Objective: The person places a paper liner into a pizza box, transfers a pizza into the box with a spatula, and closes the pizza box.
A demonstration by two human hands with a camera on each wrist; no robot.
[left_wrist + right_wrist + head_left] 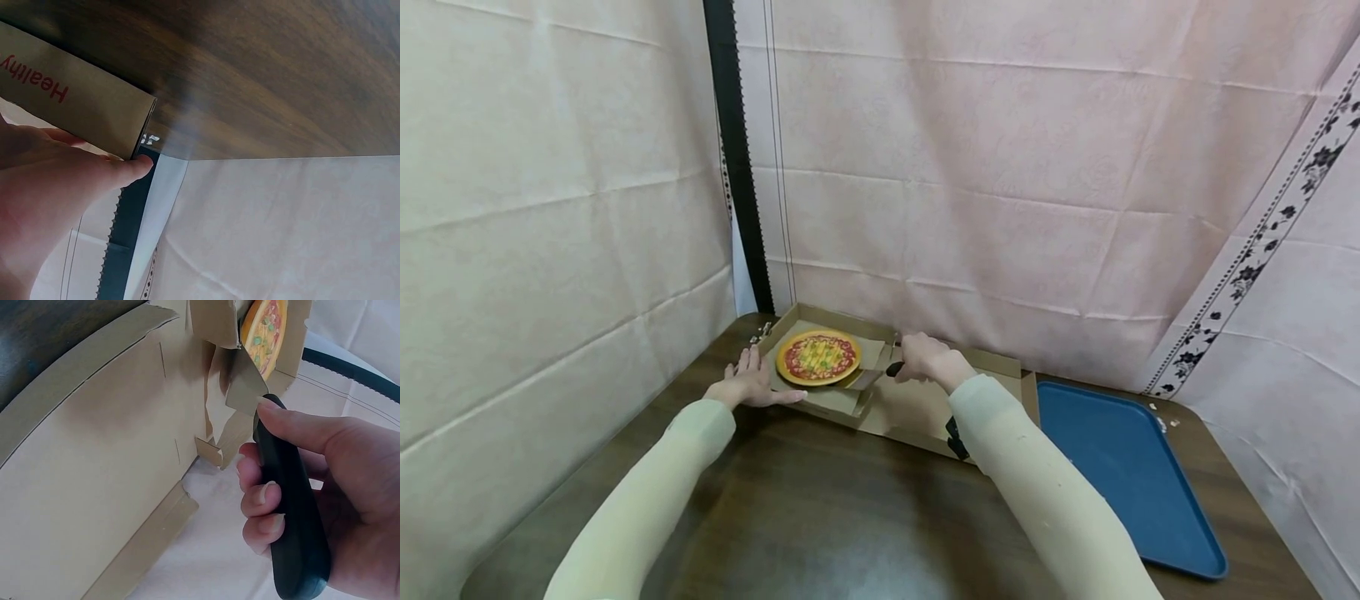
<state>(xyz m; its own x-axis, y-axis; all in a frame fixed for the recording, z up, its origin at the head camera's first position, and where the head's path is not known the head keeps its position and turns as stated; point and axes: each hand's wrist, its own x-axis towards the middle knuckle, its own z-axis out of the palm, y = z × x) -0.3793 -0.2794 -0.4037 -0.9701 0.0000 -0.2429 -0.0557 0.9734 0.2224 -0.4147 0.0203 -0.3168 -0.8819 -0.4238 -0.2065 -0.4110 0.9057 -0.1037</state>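
Observation:
My right hand grips the black handle of a pizza server, thumb laid along its top. The server's flat metal blade points left into an open cardboard pizza box, its tip right at the pizza's lower right edge. A round toy-like pizza with a yellow crust, red and yellow topping and green bits lies in the box over a sheet of brown paper. My left hand rests with fingers spread at the box's near left corner; red "Healthy" lettering shows on the side there.
The box's lid lies folded out to the right. Beyond it a blue tray sits on the dark wooden table. A small black object shows beside my right sleeve. Pale cloth hangs behind and left.

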